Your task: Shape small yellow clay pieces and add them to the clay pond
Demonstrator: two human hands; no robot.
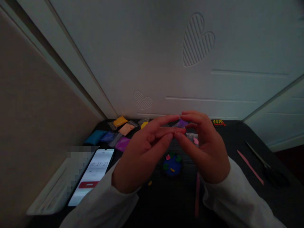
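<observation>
My left hand and my right hand meet at the fingertips above the dark table. Both are closed in a pinch, thumb tips together at a tiny pale speck too small to name. Below them sits a round blue clay disc resembling a pond, with green pieces around its edge. On it are a pink flower-like piece and a small yellow-orange piece. A loose yellow bit lies to its left. Beside my right wrist is a pink stick-like tool, partly hidden by the sleeve.
Packets of coloured clay, including orange, peach and purple, line the back left. A phone showing a timer lies left. Another pink tool and scissors lie right. A white panel stands behind the table.
</observation>
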